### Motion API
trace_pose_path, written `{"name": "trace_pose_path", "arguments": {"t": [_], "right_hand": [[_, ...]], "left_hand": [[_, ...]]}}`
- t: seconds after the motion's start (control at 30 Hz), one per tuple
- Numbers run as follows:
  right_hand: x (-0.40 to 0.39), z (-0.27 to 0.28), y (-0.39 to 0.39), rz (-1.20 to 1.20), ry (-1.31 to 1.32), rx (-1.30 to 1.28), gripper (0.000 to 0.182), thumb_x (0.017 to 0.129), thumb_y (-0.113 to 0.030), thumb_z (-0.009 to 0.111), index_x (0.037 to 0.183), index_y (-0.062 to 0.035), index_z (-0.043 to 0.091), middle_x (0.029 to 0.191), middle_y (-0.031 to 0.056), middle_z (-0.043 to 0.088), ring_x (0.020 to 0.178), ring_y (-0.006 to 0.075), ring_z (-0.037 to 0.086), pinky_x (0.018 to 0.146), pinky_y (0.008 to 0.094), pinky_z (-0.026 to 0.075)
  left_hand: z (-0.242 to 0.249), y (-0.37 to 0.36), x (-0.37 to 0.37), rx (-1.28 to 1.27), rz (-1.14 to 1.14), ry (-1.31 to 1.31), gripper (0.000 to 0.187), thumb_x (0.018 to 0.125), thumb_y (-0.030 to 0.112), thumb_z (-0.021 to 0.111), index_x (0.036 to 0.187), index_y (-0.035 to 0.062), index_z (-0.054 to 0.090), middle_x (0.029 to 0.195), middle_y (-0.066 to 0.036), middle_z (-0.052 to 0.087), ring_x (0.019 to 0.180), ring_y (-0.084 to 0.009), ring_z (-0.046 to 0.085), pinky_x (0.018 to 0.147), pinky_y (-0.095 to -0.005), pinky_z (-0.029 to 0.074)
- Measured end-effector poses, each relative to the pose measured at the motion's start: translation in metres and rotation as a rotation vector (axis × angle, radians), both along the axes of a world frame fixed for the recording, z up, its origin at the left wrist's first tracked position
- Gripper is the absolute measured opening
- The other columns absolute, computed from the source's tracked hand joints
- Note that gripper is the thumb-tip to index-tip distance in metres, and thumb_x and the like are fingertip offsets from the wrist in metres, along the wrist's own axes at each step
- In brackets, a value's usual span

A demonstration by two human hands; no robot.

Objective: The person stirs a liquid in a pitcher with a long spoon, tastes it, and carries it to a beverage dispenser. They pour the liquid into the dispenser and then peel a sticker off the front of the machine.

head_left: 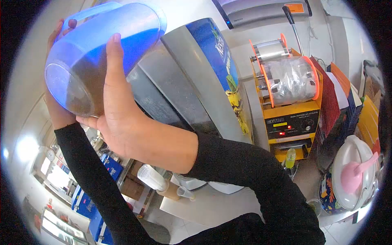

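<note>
A translucent blue plastic pitcher [92, 51] is raised high and tilted, its round base toward me and its mouth end toward the upper right. Dark liquid shows through its wall. My left hand [61, 34] is on the far side at the handle, mostly hidden behind the pitcher. With the thumb along the near wall and the palm by the base, my right hand [116, 94] supports it. Just right of the pitcher stands a grey drink dispenser [190, 69] with a blue and yellow label; its top is partly hidden.
A yellow cup-sealing machine [292, 110] with a film roll stands right of the dispenser. Further right are folders [335, 94] and a patterned rice-cooker-like container [328, 194] bearing a pink scoop [353, 177]. Stacked clear cups [151, 176] sit below my right arm.
</note>
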State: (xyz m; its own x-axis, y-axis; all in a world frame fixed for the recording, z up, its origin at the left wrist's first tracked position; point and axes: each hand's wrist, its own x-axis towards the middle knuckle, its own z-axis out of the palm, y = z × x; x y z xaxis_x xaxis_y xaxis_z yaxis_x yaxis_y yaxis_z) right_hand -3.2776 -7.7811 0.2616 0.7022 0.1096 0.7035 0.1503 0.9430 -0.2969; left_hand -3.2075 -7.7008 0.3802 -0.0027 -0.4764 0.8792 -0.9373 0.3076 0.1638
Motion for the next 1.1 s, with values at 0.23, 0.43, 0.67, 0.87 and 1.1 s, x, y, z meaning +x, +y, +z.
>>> {"name": "trace_pose_path", "arguments": {"t": [0.23, 0.43, 0.67, 0.87, 1.1], "right_hand": [[0.005, 0.000, 0.000, -0.016, -0.039, -0.035, 0.094, 0.068, -0.077, 0.024, 0.134, -0.0131, 0.003, 0.136, 0.0104, 0.019, 0.124, 0.0267, 0.023, 0.098, 0.0499, 0.019], [0.006, 0.000, -0.001, -0.017, -0.047, -0.060, 0.095, 0.067, -0.078, 0.022, 0.134, -0.0126, 0.004, 0.135, 0.0113, 0.022, 0.122, 0.0270, 0.026, 0.098, 0.0479, 0.020], [-0.003, -0.004, -0.009, -0.077, -0.060, -0.103, 0.098, 0.065, -0.079, 0.025, 0.133, -0.0112, 0.007, 0.133, 0.0152, 0.024, 0.120, 0.0306, 0.028, 0.097, 0.0494, 0.022], [0.001, -0.011, -0.017, -0.025, -0.206, -0.205, 0.098, 0.062, -0.080, 0.031, 0.133, -0.0161, 0.008, 0.129, 0.0128, 0.026, 0.110, 0.0329, 0.036, 0.088, 0.0475, 0.032], [-0.007, -0.038, -0.008, 0.009, 0.002, -0.307, 0.099, 0.066, -0.077, 0.031, 0.131, -0.0044, 0.013, 0.122, 0.0161, 0.032, 0.104, 0.0315, 0.042, 0.085, 0.0444, 0.038]], "left_hand": [[-0.004, -0.001, -0.001, 0.026, -0.048, 0.006, 0.044, 0.086, 0.010, 0.039, 0.128, 0.0053, 0.025, 0.130, -0.010, 0.033, 0.119, -0.0180, 0.033, 0.099, -0.0300, 0.027], [-0.014, -0.008, -0.023, 0.347, -0.427, -0.072, 0.043, 0.087, 0.012, 0.037, 0.128, 0.0056, 0.026, 0.131, -0.011, 0.031, 0.120, -0.0199, 0.031, 0.101, -0.0320, 0.024], [-0.013, -0.011, -0.020, 0.099, -0.238, 0.060, 0.038, 0.086, 0.013, 0.041, 0.121, 0.0021, 0.034, 0.117, -0.010, 0.040, 0.104, -0.0178, 0.039, 0.089, -0.0296, 0.032], [-0.019, -0.020, -0.034, 0.018, -0.302, 0.198, 0.033, 0.085, 0.012, 0.043, 0.115, -0.0015, 0.041, 0.104, -0.009, 0.048, 0.088, -0.0152, 0.047, 0.077, -0.0268, 0.039], [-0.020, -0.038, -0.056, -0.005, -0.490, 0.454, 0.028, 0.085, 0.011, 0.046, 0.107, -0.0057, 0.049, 0.088, -0.007, 0.057, 0.070, -0.0121, 0.056, 0.064, -0.0235, 0.047]]}}
